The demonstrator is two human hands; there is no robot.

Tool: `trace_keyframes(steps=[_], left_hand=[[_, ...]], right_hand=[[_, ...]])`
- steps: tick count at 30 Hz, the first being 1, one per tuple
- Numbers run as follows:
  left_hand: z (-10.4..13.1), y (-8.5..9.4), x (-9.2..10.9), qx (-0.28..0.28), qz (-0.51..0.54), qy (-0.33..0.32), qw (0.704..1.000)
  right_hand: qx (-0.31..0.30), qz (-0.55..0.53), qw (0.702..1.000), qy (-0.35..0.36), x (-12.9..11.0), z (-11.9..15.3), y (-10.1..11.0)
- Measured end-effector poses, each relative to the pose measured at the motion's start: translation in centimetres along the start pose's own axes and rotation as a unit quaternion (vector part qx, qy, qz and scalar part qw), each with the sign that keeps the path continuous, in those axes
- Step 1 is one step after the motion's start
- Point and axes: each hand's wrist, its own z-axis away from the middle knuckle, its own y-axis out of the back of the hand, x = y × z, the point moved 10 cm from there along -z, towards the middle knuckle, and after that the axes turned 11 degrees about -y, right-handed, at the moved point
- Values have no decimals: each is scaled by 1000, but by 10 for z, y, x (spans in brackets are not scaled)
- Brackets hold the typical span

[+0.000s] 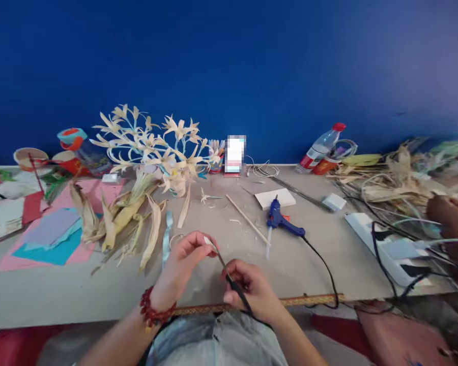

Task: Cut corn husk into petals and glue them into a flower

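Our left hand (183, 260) pinches a white scrap (207, 241) and our right hand (255, 287) grips a black-handled tool (235, 286), a glue gun (278, 218) beyond it.

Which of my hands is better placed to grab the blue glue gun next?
Probably your right hand: it's nearer the blue glue gun, though it holds a dark-handled tool. Your left hand, farther off, pinches a small white piece.

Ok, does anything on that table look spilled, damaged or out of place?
Nothing looks spilled or damaged. Just untidy: pale scraps lie scattered around the wooden stick, and the black cord of the glue gun reaches the table's front edge, where it might snag.
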Motion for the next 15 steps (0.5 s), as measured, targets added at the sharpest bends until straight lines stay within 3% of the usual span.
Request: trace_keyframes(steps=[15], left_hand=[[1,-1,3,-8,1,3,1000]], right_hand=[[-27,-49,998,2,2,-1,-3]])
